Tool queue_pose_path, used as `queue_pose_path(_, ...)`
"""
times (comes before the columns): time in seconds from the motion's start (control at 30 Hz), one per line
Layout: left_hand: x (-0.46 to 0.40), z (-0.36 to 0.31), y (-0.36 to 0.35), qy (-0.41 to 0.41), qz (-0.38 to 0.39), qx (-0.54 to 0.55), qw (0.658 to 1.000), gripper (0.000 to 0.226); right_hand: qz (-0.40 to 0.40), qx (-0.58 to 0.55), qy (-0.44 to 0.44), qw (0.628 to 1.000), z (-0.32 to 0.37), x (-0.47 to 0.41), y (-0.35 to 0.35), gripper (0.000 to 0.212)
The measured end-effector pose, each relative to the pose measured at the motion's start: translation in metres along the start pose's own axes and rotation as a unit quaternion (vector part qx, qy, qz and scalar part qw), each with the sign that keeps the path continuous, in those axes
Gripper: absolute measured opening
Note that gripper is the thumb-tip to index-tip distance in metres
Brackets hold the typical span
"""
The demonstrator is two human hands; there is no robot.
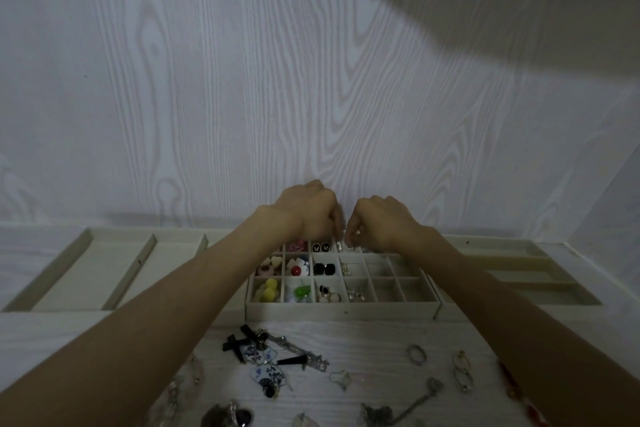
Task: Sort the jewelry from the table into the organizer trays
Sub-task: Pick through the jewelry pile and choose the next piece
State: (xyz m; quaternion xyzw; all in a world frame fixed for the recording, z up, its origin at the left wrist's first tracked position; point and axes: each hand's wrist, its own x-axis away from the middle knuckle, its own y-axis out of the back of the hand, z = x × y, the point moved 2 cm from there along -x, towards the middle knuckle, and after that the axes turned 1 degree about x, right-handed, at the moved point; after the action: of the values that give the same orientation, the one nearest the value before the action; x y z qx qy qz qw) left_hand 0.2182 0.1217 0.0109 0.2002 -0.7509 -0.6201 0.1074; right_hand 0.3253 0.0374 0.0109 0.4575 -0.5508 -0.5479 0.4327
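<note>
Over the far row of the grid tray (341, 309), both hands, left (308, 215) and right (379, 224), curled; what each grip held I cannot tell.

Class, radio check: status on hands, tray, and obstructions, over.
Both hands, left hand and right hand, curled over the grid tray back row; grip unclear. Loose jewelry waits on table. Nothing blocking.

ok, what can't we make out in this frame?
- Head view: whatever the right hand and left hand hold is hidden by curled fingers.
- Back row of the grid tray: partly covered by both hands.
- Loose jewelry: bottom pieces cut off by the frame edge, dim and blurred.
</note>
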Motion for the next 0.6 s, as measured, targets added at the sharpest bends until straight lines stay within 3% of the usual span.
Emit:
queue_pose_path(0.33, -0.003, -0.003, -0.003, -0.010, 0.011, -0.011, 1.000, 0.023, -0.006, -0.037, -0.004, 0.999, -0.007, 0.007, 0.000, 0.015)
queue_pose_path(0.6, -0.008, -0.011, -0.010, -0.001, 0.032, -0.110, 0.993, 0.028, -0.004, 0.031, 0.007, 0.999, -0.007, 0.011, 0.008, 0.025)
